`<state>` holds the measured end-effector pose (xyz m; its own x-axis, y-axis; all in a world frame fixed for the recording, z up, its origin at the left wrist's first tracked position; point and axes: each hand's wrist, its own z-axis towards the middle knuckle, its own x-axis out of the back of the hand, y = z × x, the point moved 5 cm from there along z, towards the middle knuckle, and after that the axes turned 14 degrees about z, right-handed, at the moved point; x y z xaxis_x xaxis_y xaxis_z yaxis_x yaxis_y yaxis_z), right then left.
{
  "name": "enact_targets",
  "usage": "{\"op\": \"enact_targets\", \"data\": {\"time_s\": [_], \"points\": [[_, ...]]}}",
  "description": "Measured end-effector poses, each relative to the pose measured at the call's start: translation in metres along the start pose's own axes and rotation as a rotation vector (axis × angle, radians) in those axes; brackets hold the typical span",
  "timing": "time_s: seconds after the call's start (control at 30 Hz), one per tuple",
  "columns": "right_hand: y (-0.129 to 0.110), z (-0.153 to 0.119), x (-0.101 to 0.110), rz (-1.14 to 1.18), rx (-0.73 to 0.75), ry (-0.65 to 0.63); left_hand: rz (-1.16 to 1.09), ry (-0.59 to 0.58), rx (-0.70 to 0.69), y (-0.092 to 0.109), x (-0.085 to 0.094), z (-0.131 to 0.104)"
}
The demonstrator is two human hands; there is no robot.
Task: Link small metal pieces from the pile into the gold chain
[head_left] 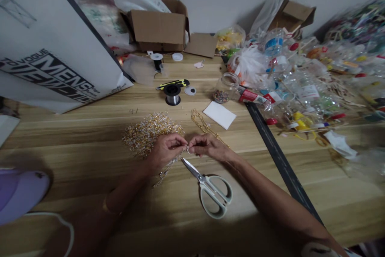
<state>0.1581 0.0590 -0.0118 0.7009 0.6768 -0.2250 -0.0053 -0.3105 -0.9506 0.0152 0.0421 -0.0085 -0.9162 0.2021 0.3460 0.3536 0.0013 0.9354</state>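
Note:
A silver beaded chain (pixel 166 173) trails onto the table below my left hand (pixel 167 150), which pinches its upper end. From the other side, my right hand (pixel 209 146) pinches the same end, where a small loop shows between the fingertips. Just behind my left hand lies a tangled heap of gold and silver chains (pixel 148 130). A gold chain (pixel 197 118) stretches beyond my right hand. Scissors (pixel 215 195) with pale green handles rest slightly open below the hands, tip toward them. Fine detail at the fingertips is too small to make out.
Farther back are a spool of wire (pixel 173 96), a yellow utility knife (pixel 173 84), a jar of beads (pixel 225 88) and a white card (pixel 219 114). Plastic bottles (pixel 306 92) crowd the right. A large printed box (pixel 60 56) stands left; a cardboard box (pixel 159 26) is behind.

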Motion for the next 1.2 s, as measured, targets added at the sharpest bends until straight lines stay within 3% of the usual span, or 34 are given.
{"op": "enact_targets", "data": {"time_s": [0.23, 0.53, 0.73, 1.2], "points": [[0.003, 0.000, -0.001, -0.075, 0.061, -0.030, 0.010, -0.068, 0.079, -0.005, -0.002, 0.000], [0.002, -0.002, 0.000, -0.126, 0.068, -0.007, 0.163, -0.114, 0.055, -0.002, 0.000, 0.001], [0.001, -0.001, -0.001, -0.089, 0.056, -0.037, 0.139, -0.182, 0.072, -0.003, -0.002, -0.001], [-0.011, -0.004, -0.004, -0.054, 0.039, -0.060, -0.041, -0.107, -0.013, 0.003, 0.000, 0.000]]}}
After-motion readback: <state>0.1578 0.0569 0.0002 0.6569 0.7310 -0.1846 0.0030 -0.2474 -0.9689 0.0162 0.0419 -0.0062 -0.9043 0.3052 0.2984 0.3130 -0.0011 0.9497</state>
